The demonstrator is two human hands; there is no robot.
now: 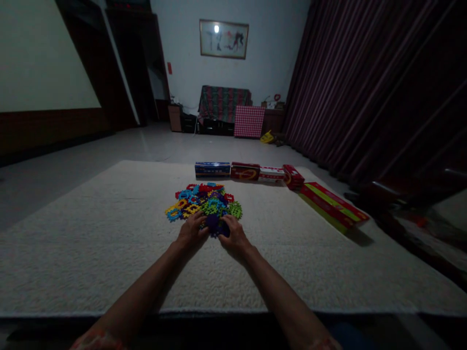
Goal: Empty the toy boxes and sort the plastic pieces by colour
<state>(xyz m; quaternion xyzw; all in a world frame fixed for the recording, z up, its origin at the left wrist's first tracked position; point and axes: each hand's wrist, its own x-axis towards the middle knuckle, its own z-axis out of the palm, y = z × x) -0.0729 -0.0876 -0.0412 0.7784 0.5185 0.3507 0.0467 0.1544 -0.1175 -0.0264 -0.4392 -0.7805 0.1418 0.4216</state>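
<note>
A heap of colourful plastic toy gears (199, 197) in red, blue, yellow, green and purple lies on the cream cover. At its near edge are dark purple gears (212, 222), with one of my hands on either side. My left hand (191, 229) closes its fingers on the left side of the purple pieces. From the right, my right hand (235, 234) curls its thumb and fingers round a purple gear (223, 228). Dim light blurs the fingertips and the exact edges of these pieces. A green gear (235, 210) lies just beyond my right hand.
Beyond the heap, a blue box (212, 170), a dark red box (245, 171), a white-and-red box (271, 174) and another red box (293, 177) form a row. A long red-and-yellow box (333, 206) slants along the right. The cover's near edge (204, 311) runs below my forearms.
</note>
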